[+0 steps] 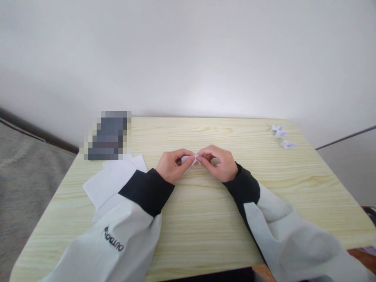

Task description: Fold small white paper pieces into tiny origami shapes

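Note:
Between my two hands is a small piece of folded white paper, held just above the middle of the table. My left hand pinches it between thumb and forefinger on the left side. From the right, my right hand grips its tip the same way, the fingertips of both hands almost meeting. Much of the paper is hidden behind my fingers, so its full shape cannot be made out.
White paper sheets lie overlapping at the left, partly under my left sleeve. Behind them is a dark, pixelated flat object. Several small folded paper pieces sit at the back right of the wooden table. A white wall rises behind.

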A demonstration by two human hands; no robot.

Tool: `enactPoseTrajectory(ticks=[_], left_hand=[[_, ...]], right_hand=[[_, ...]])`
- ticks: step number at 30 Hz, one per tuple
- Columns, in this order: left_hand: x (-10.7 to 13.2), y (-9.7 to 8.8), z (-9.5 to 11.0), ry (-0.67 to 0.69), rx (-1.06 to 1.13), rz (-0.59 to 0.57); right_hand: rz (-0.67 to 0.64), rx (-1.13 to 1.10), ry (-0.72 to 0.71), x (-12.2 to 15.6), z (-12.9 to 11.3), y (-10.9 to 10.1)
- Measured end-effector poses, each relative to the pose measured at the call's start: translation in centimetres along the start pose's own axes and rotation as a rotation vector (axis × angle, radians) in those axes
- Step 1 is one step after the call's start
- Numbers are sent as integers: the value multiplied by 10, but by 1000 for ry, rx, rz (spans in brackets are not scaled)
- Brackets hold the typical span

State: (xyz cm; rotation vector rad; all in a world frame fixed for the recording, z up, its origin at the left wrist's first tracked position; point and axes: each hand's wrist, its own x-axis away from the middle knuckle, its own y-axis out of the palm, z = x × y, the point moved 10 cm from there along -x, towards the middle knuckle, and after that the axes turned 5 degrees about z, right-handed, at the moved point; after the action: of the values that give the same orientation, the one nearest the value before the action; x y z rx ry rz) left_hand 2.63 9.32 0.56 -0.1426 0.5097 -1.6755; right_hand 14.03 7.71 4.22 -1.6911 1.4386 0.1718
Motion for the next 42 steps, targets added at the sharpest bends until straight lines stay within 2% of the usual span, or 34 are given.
enactPoseTrajectory(ticks=[12,21,25,32,42], left_hand=[[0,5,-6,-134,271,-58],[-1,6,-7,-154,243,-90],[-1,7,-5,-126,212,-91],[0,7,-3,-86,94,-86],[0,7,-6,-94,54,-93]], right_hand=[[43,-30,-179,1,-18,-7],[25,25,-247,3,-24,-6],[13,6,-210,3,-21,-6],[-80,46,-43,3,-5,3],[-118,103,-33,3,-1,9]])
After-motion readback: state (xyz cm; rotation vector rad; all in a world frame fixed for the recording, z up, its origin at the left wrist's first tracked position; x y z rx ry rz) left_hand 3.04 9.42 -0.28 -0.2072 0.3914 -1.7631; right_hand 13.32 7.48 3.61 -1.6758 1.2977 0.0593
